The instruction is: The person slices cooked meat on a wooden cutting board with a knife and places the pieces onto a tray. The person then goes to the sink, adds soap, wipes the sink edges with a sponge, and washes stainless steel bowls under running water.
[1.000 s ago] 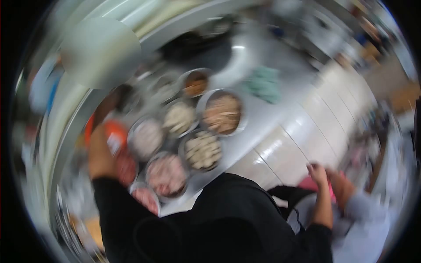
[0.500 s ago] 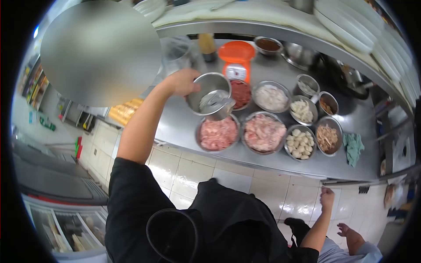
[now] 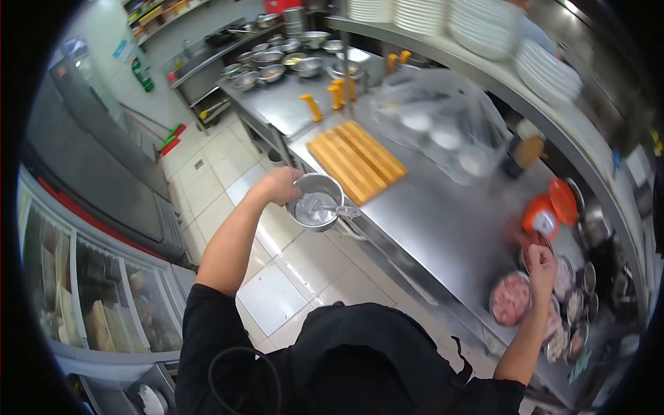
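One metal pot (image 3: 321, 183), with a utensil (image 3: 339, 209) inside, is grasped at its rim by our left hand (image 3: 279, 185) above the floor (image 3: 271, 297) — our right hand (image 3: 543, 268) has curled fingers beside the red meat (image 3: 533, 242), already in its bowl (image 3: 523, 260) — if they pinch something, we cannot tell.

Counter (image 3: 425, 225) lies open between cutting board (image 3: 356, 161) and meat bowl (image 3: 492, 305), plastic bag (image 3: 443, 114) blocking behind.

Fairly bright and cool overall, with whitish glare on the floor tiles (image 3: 315, 266) left of centre and softer sheen along the steel counter (image 3: 432, 225). Bent into curves near the edges, black in the corners. Clearest around the middle, slightly blurred around the right hand (image 3: 542, 266).
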A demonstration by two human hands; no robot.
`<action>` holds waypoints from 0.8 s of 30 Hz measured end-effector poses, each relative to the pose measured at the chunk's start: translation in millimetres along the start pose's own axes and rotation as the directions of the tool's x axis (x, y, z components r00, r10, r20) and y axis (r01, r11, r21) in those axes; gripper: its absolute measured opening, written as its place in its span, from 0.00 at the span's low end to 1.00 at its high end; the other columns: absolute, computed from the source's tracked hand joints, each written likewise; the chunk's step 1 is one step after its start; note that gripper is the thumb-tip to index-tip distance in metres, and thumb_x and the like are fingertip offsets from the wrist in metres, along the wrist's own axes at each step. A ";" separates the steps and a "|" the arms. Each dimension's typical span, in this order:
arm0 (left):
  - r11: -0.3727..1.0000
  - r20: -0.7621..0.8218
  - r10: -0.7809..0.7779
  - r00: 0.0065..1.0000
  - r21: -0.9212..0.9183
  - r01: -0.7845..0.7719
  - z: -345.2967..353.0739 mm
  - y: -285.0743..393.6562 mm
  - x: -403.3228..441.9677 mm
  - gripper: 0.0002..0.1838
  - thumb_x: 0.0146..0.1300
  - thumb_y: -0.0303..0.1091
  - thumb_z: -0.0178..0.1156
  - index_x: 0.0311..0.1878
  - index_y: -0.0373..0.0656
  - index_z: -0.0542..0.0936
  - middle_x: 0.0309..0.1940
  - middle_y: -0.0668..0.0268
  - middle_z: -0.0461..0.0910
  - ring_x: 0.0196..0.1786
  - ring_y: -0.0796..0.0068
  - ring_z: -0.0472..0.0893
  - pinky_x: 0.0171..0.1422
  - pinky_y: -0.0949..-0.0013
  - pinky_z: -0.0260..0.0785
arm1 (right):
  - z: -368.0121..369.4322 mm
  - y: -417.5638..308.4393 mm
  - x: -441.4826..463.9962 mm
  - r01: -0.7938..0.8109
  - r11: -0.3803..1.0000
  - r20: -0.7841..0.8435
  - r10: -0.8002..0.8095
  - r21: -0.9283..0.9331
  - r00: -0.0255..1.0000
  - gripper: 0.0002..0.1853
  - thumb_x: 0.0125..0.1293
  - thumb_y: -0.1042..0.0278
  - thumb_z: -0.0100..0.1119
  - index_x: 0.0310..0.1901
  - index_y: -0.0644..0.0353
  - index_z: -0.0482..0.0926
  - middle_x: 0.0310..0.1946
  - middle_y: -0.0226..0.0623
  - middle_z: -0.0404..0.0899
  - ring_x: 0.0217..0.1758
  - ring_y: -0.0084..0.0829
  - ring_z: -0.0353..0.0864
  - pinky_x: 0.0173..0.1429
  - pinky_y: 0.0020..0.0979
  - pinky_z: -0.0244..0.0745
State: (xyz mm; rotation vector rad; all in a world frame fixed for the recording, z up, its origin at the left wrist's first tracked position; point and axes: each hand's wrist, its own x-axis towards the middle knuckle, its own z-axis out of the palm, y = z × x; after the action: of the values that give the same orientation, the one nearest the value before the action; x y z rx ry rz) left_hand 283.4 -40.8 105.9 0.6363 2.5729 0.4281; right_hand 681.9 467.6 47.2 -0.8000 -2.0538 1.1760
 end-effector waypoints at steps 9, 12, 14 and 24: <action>0.931 -0.123 -0.298 0.946 -0.258 0.260 -43.2 -222.1 49.7 0.16 0.56 0.30 0.59 0.47 0.34 0.82 0.23 0.56 0.83 0.22 0.68 0.84 0.28 0.64 0.78 | 274.1 -115.8 75.5 0.106 0.989 0.537 -0.035 -0.102 0.843 0.14 0.66 0.60 0.67 0.44 0.64 0.84 0.28 0.27 0.81 0.31 0.18 0.75 0.38 0.24 0.72; 0.879 -0.154 -0.411 0.899 -0.327 0.346 -54.6 -285.3 40.5 0.13 0.54 0.31 0.59 0.40 0.34 0.82 0.19 0.58 0.81 0.20 0.69 0.82 0.27 0.64 0.75 | 371.4 -152.4 118.2 0.229 0.973 0.636 -0.175 -0.002 0.751 0.16 0.67 0.58 0.65 0.46 0.64 0.84 0.30 0.33 0.84 0.32 0.23 0.78 0.39 0.27 0.74; 0.867 -0.193 -0.471 0.860 -0.278 0.413 -54.5 -346.5 20.6 0.12 0.51 0.29 0.59 0.38 0.33 0.81 0.17 0.58 0.80 0.19 0.68 0.81 0.26 0.64 0.74 | 449.7 -191.7 145.1 0.224 0.971 0.736 -0.215 0.089 0.642 0.15 0.67 0.61 0.65 0.47 0.64 0.83 0.32 0.29 0.82 0.36 0.20 0.77 0.43 0.26 0.74; 0.653 -0.094 -0.733 0.674 -0.378 0.657 -72.6 -551.6 -19.4 0.17 0.53 0.21 0.54 0.48 0.31 0.81 0.31 0.50 0.84 0.23 0.61 0.86 0.22 0.62 0.80 | 795.6 -304.6 287.0 0.376 0.926 0.575 -0.288 -0.036 0.766 0.29 0.62 0.48 0.66 0.51 0.69 0.82 0.42 0.49 0.86 0.45 0.43 0.86 0.51 0.37 0.79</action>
State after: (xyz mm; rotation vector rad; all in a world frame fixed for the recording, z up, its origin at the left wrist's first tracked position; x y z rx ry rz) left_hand 63.9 -530.2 -43.2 -0.5805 2.6235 0.6419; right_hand -161.4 156.3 62.3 -0.1138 -2.6534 1.1459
